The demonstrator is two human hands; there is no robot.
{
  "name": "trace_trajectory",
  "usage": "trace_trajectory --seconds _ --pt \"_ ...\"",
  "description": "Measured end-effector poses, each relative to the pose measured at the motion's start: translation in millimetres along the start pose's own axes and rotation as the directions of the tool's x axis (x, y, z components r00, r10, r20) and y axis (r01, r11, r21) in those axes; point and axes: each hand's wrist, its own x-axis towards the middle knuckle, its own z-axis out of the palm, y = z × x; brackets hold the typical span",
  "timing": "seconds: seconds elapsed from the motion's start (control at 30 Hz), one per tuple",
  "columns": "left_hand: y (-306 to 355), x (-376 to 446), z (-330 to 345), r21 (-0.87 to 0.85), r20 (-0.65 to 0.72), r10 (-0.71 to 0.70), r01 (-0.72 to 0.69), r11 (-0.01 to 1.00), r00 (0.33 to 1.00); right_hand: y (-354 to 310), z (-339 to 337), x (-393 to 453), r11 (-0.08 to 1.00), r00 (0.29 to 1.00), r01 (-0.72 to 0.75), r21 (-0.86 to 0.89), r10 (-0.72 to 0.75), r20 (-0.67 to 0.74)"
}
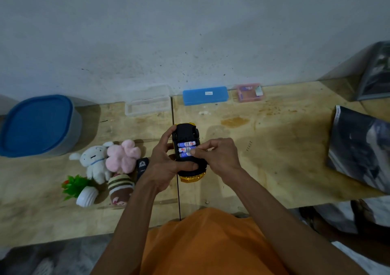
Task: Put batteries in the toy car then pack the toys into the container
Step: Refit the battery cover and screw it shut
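**Battery Seating: Hazards and Clearance**

The toy car [188, 152] is held upside down above the table [274, 148], its open battery bay facing up. The left hand [166, 167] is wrapped around the car's left side and near end, fingers curled firm. The right hand [217, 154] is nearly closed, thumb and fingertips pressing on the batteries [186, 149] — three blue cells lie side by side in the bay.

Likely faults:
- A cell pressed unevenly may spring out of its contacts and roll across the table.
- Polarity cannot be read from here; a reversed cell would leave the car dead.
- The bay cover is not identifiable in view; packing without it risks loose cells.

Clearance: the table's near edge lies just below the hands, so a dropped cell could fall off. To the left, the plush rabbit [95, 163], pink plush [123, 155], striped plush [120, 188] and tipped plant pot [81, 189] crowd the surface. The container [40, 125] stands far left, blue lid closed — it must be opened first. Open room lies to the right.
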Motion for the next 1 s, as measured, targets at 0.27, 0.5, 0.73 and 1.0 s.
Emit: trace_trajectory --seconds 0.27,0.5,0.73,1.0 --pt "0 0 -5 0.005 0.036 0.018 -0.019 1.000 0.999 -4 -6 6 0.982 0.990 0.125 -0.145 -0.115 0.078" --pt "0 -2 -9 0.054 0.061 0.017 -0.020 0.998 0.998 -3 -4 11 0.925 0.968 0.239 -0.294 -0.203 0.148" --pt "-7 -3 -22 0.045 0.077 -0.045 0.041 0.998 0.996 5 5 8 0.697 0.920 0.384 -0.605 -0.236 0.311" --pt "-16 0 -38 0.062 0.105 -0.132 0.126 0.990 0.986 25 21 -1 0.735 0.892 0.446 -0.511 -0.318 0.320"
